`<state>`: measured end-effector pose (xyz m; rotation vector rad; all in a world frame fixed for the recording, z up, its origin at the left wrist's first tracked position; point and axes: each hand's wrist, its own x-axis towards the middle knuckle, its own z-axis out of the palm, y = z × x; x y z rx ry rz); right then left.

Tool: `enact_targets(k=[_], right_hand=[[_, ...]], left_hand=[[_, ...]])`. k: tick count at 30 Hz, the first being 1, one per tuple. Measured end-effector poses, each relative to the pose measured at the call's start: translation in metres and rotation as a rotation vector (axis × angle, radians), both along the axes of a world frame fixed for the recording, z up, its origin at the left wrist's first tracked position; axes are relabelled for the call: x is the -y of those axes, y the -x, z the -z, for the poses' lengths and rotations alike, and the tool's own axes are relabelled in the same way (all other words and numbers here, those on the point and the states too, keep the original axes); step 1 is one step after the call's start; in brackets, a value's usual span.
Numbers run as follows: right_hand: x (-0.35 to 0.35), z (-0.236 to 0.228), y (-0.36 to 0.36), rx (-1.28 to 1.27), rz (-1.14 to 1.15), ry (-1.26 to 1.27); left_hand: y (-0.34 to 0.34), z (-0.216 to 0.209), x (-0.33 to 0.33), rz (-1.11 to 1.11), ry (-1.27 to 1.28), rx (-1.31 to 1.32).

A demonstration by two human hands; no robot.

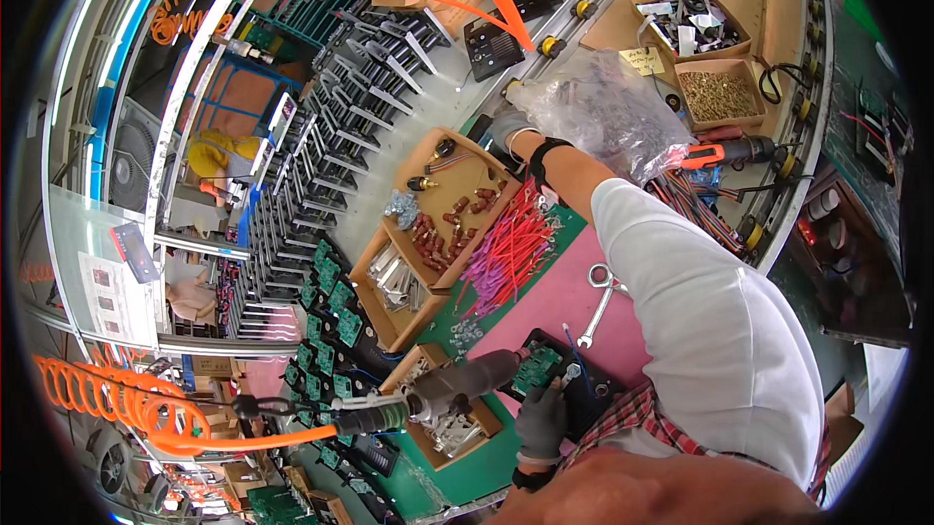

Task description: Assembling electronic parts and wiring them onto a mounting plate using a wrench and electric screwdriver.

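Left hand: your gloved left hand (541, 420) sits low over the pink mat (545, 306), fingers curled down onto the black housing (574, 394) with its green circuit board (536, 367).
Tool: the grey pneumatic screwdriver (457, 381) lies just left of that hand, tip toward the board; you can't tell from here if the fingers grip it. Its orange coiled hose (126, 398) trails off left.
Right hand: your right hand (508, 124) is stretched far up the bench (457, 471), well apart from the left, at the edge of the clear plastic bag (603, 107); whether it is closed on anything, you can't tell.
Wrist: a black strap (541, 157) wraps it.
Between the hands: a bundle of red wires (511, 243) beside a cardboard tray (457, 209) of small brown parts.
On the mat: 1 silver spanner (600, 296), right of the wires.
Far right: a box of brass screws (718, 94), an orange and black driver (730, 150) below it.
Left: a row of green boards (326, 330) runs down the bench edge.
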<state>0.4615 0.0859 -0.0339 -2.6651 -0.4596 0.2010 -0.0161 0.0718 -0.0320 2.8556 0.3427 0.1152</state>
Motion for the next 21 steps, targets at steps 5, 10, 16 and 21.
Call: enact_targets(k=[5, 10, 16, 21], right_hand=[[0.036, 0.017, -0.019, 0.128, 0.074, -0.038], [0.036, 0.008, -0.019, 0.025, 0.003, -0.034], [0.076, -0.039, -0.023, -0.045, 0.006, -0.286], [0.103, -0.022, -0.053, 0.063, 0.011, -0.320]], left_hand=[[-0.012, 0.004, 0.007, 0.088, 0.017, 0.006], [-0.009, 0.001, 0.008, 0.061, 0.024, -0.008], [-0.010, -0.003, 0.009, 0.055, 0.011, -0.053], [-0.012, -0.005, 0.010, 0.059, 0.019, -0.046]])
